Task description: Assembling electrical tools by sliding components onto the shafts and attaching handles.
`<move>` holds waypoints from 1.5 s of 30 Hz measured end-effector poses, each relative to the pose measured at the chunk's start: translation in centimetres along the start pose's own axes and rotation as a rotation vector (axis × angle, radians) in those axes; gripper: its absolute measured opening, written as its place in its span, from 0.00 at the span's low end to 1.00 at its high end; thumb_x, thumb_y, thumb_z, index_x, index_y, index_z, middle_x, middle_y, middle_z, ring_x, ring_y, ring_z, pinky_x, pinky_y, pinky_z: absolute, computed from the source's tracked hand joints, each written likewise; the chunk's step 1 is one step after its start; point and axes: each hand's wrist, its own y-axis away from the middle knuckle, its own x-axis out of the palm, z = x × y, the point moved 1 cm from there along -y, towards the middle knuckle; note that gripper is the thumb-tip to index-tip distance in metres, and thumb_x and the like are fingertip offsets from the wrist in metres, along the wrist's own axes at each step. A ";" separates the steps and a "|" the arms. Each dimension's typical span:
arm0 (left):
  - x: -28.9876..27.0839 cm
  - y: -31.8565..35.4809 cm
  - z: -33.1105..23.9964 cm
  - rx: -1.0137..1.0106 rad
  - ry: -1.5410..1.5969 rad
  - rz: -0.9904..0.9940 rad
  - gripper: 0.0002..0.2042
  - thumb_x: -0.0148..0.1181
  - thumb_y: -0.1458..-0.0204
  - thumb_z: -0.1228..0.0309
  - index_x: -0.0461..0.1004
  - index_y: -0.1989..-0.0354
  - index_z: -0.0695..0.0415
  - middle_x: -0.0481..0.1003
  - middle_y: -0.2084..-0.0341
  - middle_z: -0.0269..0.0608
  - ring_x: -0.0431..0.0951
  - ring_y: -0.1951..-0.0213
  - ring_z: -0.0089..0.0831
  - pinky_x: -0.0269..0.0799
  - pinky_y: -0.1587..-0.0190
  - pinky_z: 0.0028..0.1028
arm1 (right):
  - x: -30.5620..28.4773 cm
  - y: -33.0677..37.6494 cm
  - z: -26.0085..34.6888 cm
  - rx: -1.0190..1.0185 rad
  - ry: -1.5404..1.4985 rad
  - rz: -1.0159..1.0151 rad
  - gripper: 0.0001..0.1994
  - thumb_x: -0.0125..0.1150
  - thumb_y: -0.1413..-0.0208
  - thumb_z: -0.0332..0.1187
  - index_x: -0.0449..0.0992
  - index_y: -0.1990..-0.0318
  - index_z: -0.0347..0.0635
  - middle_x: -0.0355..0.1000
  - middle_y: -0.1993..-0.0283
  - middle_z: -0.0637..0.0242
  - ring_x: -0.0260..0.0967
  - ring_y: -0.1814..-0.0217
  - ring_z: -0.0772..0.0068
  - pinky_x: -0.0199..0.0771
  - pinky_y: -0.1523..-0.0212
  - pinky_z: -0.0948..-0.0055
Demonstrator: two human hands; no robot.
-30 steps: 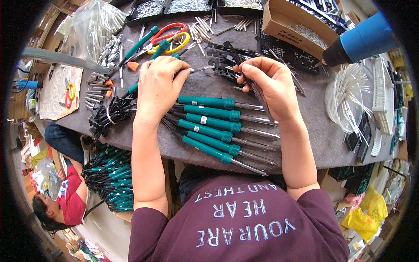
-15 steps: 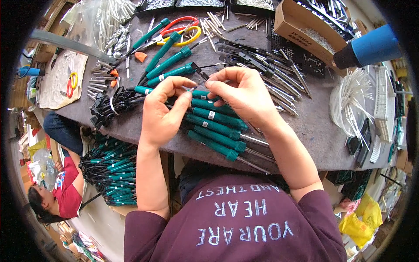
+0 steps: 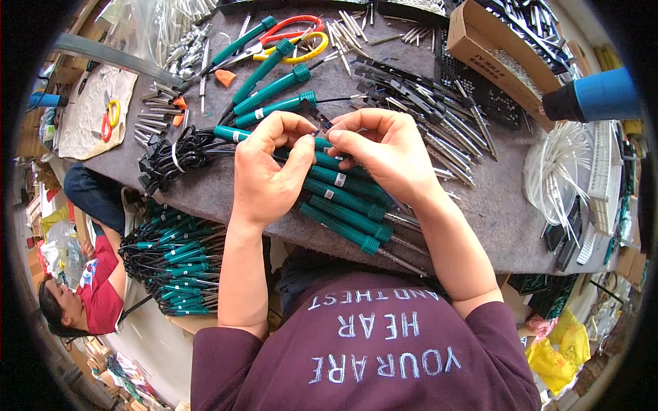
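Observation:
My left hand [image 3: 269, 168] and my right hand [image 3: 386, 149] meet over a grey felt-covered table [image 3: 480, 219]. Between their fingertips they pinch a small dark metal part [image 3: 319, 122]. Under the hands lies a row of green-handled soldering irons [image 3: 349, 205] with metal tips pointing right. More green handles [image 3: 271, 89] lie just beyond the hands, their black cords bundled [image 3: 175, 161] at the left.
Red and yellow scissors [image 3: 295, 38], loose metal rods [image 3: 425, 116], a cardboard box [image 3: 493, 58], a blue cylinder [image 3: 596, 96] and white cable ties [image 3: 562, 171] ring the work area. A heap of finished irons [image 3: 175, 260] hangs below the table edge. A person in red [image 3: 89, 294] sits lower left.
Both hands drew back from the far pile toward me and came together; they now pinch a small part above the row of irons.

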 end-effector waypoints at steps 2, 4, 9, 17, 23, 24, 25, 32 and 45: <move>0.1 0.0 0.1 -0.027 0.035 -0.037 0.04 0.60 0.43 0.80 0.74 0.61 0.64 0.79 0.72 0.36 0.77 0.70 0.17 0.72 0.63 0.20 | 0.0 0.0 0.0 0.007 0.005 -0.004 0.10 0.69 0.40 0.29 0.81 0.55 0.31 0.81 0.60 0.63 0.80 0.61 0.77 0.82 0.62 0.79; 0.1 0.0 0.4 -0.010 0.016 -0.039 0.04 0.61 0.44 0.80 0.73 0.62 0.64 0.78 0.73 0.35 0.77 0.70 0.17 0.72 0.63 0.20 | 0.1 0.0 -0.1 0.004 0.007 -0.005 0.10 0.69 0.40 0.29 0.81 0.55 0.31 0.81 0.60 0.63 0.80 0.61 0.78 0.82 0.62 0.79; 0.1 -0.1 0.2 0.029 0.009 -0.022 0.06 0.63 0.45 0.80 0.70 0.65 0.63 0.75 0.75 0.32 0.75 0.70 0.15 0.71 0.63 0.19 | 0.1 0.0 -0.5 -0.030 0.051 0.001 0.11 0.70 0.40 0.30 0.82 0.55 0.31 0.81 0.61 0.65 0.79 0.61 0.80 0.82 0.62 0.80; -0.2 0.0 -0.3 -0.029 -0.016 0.018 0.05 0.65 0.44 0.80 0.78 0.60 0.65 0.81 0.71 0.36 0.80 0.68 0.17 0.73 0.63 0.20 | 0.3 0.2 -0.6 -0.049 0.048 -0.005 0.12 0.70 0.41 0.30 0.82 0.54 0.31 0.81 0.62 0.66 0.79 0.61 0.81 0.82 0.62 0.79; -0.1 0.0 -0.2 -0.003 -0.047 -0.024 0.02 0.65 0.45 0.80 0.79 0.65 0.65 0.82 0.71 0.37 0.80 0.68 0.18 0.75 0.63 0.21 | 0.5 0.2 -0.6 -0.076 0.125 -0.010 0.11 0.69 0.40 0.30 0.82 0.54 0.31 0.81 0.61 0.65 0.79 0.61 0.81 0.82 0.63 0.79; -0.1 0.0 -0.3 -0.003 -0.046 -0.023 0.02 0.65 0.45 0.80 0.79 0.65 0.65 0.82 0.71 0.37 0.80 0.68 0.18 0.75 0.63 0.21 | 0.5 0.2 -0.6 -0.076 0.125 -0.012 0.11 0.69 0.40 0.30 0.82 0.54 0.31 0.81 0.61 0.65 0.79 0.61 0.81 0.82 0.63 0.79; -0.1 0.1 -0.6 -0.009 -0.073 -0.017 0.03 0.66 0.45 0.80 0.79 0.65 0.65 0.82 0.71 0.37 0.80 0.67 0.18 0.75 0.62 0.22 | 0.6 0.2 -0.7 -0.085 0.082 -0.034 0.12 0.69 0.42 0.32 0.83 0.57 0.31 0.81 0.65 0.67 0.76 0.65 0.83 0.79 0.65 0.80; -1.1 0.0 -1.0 0.137 -0.324 0.034 0.05 0.68 0.47 0.77 0.80 0.64 0.65 0.82 0.69 0.39 0.80 0.67 0.22 0.75 0.61 0.24 | 0.7 0.2 -0.8 -0.100 0.016 -0.064 0.12 0.68 0.43 0.33 0.83 0.59 0.30 0.80 0.69 0.69 0.73 0.70 0.86 0.75 0.67 0.80; 0.9 0.5 -1.4 -0.036 -0.086 -0.149 0.05 0.68 0.44 0.76 0.82 0.63 0.66 0.83 0.71 0.37 0.80 0.67 0.19 0.76 0.61 0.22 | 0.7 0.5 -1.0 -0.121 0.068 -0.069 0.11 0.69 0.38 0.32 0.82 0.55 0.31 0.81 0.61 0.66 0.78 0.62 0.82 0.80 0.65 0.81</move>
